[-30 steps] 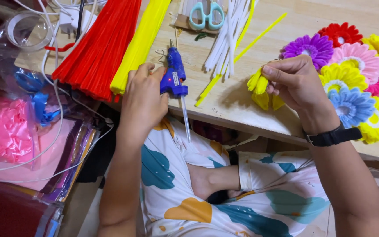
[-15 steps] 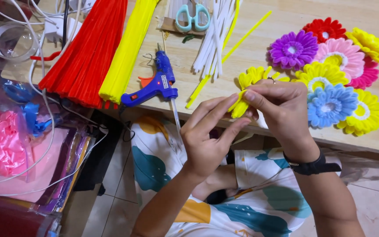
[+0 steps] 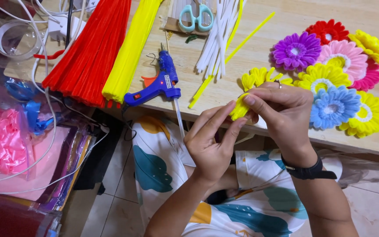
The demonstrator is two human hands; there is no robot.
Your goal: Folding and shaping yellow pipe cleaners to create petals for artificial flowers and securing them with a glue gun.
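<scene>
Wooden tabletop (image 3: 286, 13), strewn with craft supplies. I see both hands at its near edge: right hand (image 3: 281, 112) and left hand (image 3: 211, 140) pinch a yellow chenille flower (image 3: 253, 90) between fingertips; its lower part is hidden, probably unfinished. Blue glue gun (image 3: 159, 85) lies just left, finished flowers (image 3: 338, 66) right.

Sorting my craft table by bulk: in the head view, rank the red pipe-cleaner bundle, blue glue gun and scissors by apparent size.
1. red pipe-cleaner bundle, clearly largest.
2. blue glue gun.
3. scissors, smallest, though partly cut off at the top edge.
</scene>
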